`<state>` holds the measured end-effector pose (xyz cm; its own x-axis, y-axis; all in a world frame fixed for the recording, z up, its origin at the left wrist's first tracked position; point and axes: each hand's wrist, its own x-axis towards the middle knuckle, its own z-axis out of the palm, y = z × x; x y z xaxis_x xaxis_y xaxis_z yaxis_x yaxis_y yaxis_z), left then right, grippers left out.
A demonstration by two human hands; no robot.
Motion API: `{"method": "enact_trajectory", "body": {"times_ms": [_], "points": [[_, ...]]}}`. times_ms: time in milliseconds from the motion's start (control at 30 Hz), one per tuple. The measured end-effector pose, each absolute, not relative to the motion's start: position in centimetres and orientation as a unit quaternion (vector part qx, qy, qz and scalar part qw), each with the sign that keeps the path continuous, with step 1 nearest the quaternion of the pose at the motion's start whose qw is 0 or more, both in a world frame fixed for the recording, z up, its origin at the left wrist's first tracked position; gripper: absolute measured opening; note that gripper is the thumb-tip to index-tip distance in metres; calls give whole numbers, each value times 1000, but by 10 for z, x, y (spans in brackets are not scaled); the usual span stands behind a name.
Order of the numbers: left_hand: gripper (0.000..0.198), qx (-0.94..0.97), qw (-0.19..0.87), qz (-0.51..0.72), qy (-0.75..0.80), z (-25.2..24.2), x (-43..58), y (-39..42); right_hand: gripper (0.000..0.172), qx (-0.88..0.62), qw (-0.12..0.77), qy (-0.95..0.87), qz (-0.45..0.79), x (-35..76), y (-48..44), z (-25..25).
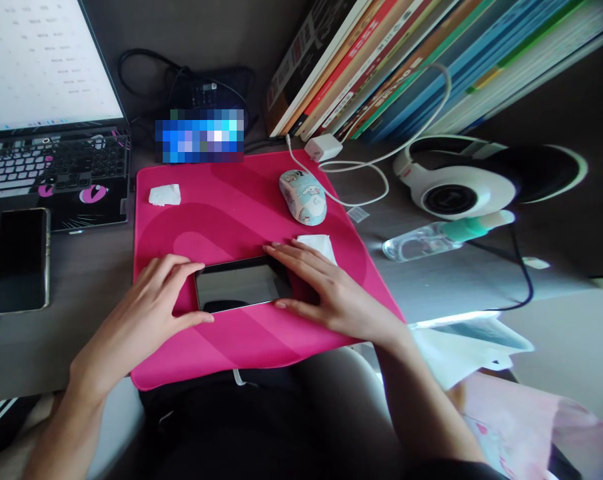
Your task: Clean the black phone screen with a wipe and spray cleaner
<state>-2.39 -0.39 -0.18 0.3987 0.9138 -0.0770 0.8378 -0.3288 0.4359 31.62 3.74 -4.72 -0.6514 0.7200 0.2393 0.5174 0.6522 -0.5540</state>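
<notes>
A dark smartphone [241, 283] lies screen up on the pink desk mat [181, 353], its glass reflecting grey light. My left hand [156, 300] is at its left end, fingertips at the upper corner and thumb by the lower corner. From the right, my right hand [326, 287] spans the other end, fingers along the far edge and thumb on the near edge. Just beyond my right fingers is a folded white paper or tissue [318, 247], partly covered by the hand. A patterned computer mouse [304, 197] rests farther back on the mat.
A laptop [56, 163] and a second phone [22, 260] are at left. A crumpled white tissue [164, 195] lies on the mat. Books [381, 67] line the back. A white charger [324, 147], headphones [456, 187] and a clear bottle [421, 243] sit at right.
</notes>
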Motion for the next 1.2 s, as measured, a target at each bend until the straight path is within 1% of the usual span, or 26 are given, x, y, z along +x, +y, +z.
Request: {"method": "enact_trajectory", "body": {"times_ms": [633,1200], "points": [[58,814,200,87,538,-4,-24,-5,89,-352,221,-882,221,316,37,-46],[59,818,198,74,534,-4,-23,-4,85,-345,231,-883,218,316,38,-48]]}}
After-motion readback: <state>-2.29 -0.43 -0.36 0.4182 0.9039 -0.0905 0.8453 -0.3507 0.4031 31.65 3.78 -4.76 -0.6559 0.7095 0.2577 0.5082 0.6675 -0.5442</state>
